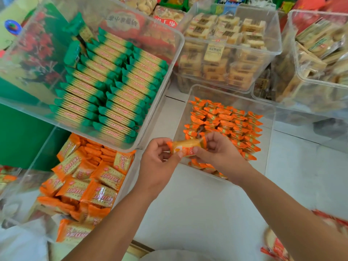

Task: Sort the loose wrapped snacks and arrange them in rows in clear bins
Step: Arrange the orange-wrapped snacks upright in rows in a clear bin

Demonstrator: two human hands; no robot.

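Observation:
Both hands hold one orange-wrapped snack (pixel 185 146) at the centre of the view. My left hand (pixel 157 164) pinches its left end and my right hand (pixel 219 152) pinches its right end. They hover over the near edge of a clear bin (pixel 269 140) whose floor is lined with rows of the same orange-ended snacks (pixel 227 127). At lower left another clear bin (pixel 35 162) holds a loose heap of orange cracker packs (pixel 84 183). Above it, a clear bin (pixel 165 80) carries neat rows of green-ended cracker packs (pixel 105 87).
Two more clear bins stand at the back: one (pixel 276 40) with beige biscuit packs, one (pixel 293 53) at far right with pale wrapped packs. Red-orange packs (pixel 276 245) lie at the bottom right. A white surface (pixel 188 213) lies under my arms.

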